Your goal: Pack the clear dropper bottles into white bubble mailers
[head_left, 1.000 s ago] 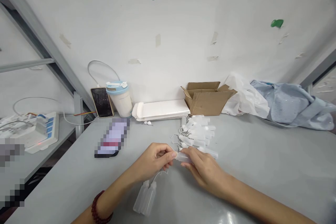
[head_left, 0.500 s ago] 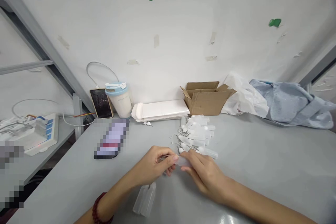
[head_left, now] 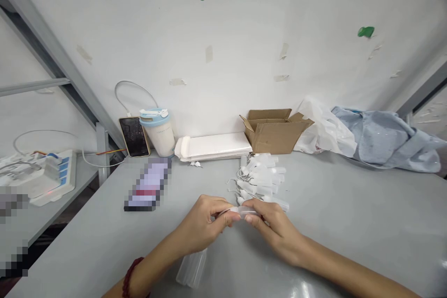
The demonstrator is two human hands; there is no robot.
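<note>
My left hand (head_left: 209,219) is closed, thumb and fingers pinching the white nozzle end (head_left: 233,210) of a small squeeze bottle. My right hand (head_left: 274,226) grips the translucent squeeze bottle (head_left: 247,213) between thumb and fingers. The two hands almost meet over the table, with the bottle lying sideways between them. Just beyond them is a pile of similar squeeze bottles (head_left: 261,177) with white tops and thin curved tips. Below my left forearm lie a few clear bottles (head_left: 192,270), their upper ends partly hidden by the arm.
Along the wall stand a phone (head_left: 134,137), a lidded cup (head_left: 159,132), a flat white package (head_left: 216,145), an open cardboard box (head_left: 275,137), a white plastic bag (head_left: 324,128) and a blue-grey cloth (head_left: 387,139). A blurred-out device (head_left: 148,184) lies at left. A power strip (head_left: 64,172) sits on the side surface.
My right thumb has moved up onto the bottle, and more of its body shows. My left fingers have closed more tightly at the nozzle end. The pile looks the same.
</note>
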